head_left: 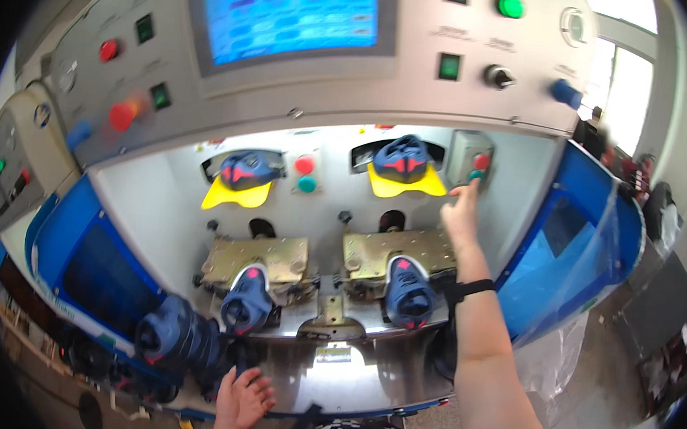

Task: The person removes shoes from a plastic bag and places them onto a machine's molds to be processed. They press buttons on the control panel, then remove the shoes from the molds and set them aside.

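Observation:
My right hand [460,214] reaches up on the right with a finger stretched to the green button [476,176] below a red one; whether the button is pressed in I cannot tell. Nothing is held in it. Low in front of me, my left hand [245,399] is open and empty, its fingers loosely curled. Two blue shoe uppers, a left one [246,304] and a right one [410,296], sit toe-down in front of metal plates [259,258]. Higher up, two more blue uppers [244,169] [402,159] rest over yellow flaps [394,185] at wall openings.
A control panel with a lit screen [290,18], knobs and buttons spans the top. Several blue shoe uppers [169,331] are bunched at the lower left. Blue side guards [106,256] flank the machine's bay. Clear plastic sheeting [573,273] hangs at the right guard.

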Action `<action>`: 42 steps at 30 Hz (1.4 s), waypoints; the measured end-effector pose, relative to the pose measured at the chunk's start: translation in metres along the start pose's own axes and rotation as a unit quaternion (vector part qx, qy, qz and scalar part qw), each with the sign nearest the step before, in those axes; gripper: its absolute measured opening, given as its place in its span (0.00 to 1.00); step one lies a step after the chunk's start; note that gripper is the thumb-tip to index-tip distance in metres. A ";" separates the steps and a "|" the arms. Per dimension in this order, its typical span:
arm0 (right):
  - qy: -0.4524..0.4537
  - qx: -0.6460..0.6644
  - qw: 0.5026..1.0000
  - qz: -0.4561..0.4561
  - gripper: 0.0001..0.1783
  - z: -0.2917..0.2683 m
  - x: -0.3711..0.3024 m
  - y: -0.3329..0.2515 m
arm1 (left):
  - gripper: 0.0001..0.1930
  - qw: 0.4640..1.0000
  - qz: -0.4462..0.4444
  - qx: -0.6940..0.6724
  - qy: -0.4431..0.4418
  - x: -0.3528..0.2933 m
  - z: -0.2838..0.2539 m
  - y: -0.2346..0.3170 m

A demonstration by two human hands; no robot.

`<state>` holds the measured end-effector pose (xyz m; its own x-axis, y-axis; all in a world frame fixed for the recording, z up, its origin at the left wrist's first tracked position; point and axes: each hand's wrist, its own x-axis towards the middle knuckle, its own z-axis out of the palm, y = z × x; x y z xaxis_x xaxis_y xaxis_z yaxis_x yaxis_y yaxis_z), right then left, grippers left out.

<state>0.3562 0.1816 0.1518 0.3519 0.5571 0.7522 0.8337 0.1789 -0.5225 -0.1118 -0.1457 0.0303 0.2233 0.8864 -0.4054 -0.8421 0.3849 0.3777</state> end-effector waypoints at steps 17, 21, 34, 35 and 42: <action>-0.631 0.208 0.687 -0.293 0.23 -0.033 -0.398 -0.105 | 0.39 0.958 0.206 0.020 0.199 0.096 0.009 0.048; -0.665 0.074 0.619 -0.411 0.39 -0.032 -0.426 -0.097 | 0.43 0.956 0.199 -0.009 0.216 0.088 0.013 0.053; -0.445 0.196 0.855 -0.181 0.29 -0.056 -0.374 -0.160 | 0.24 0.990 0.105 0.062 -0.071 0.073 0.019 0.045; -0.387 0.230 0.876 -0.175 0.29 -0.063 -0.365 -0.167 | 0.26 0.983 0.125 0.085 -0.100 0.064 0.019 0.030; -0.293 0.227 0.902 -0.224 0.29 -0.097 -0.337 -0.204 | 0.40 0.955 0.013 0.215 -0.205 0.048 0.031 -0.017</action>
<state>0.1085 -0.1218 0.0441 -0.3720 0.6556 0.6571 0.5296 0.7313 -0.4298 -0.0718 -0.1015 0.0303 0.4519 0.8897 -0.0640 -0.5911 0.3525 0.7255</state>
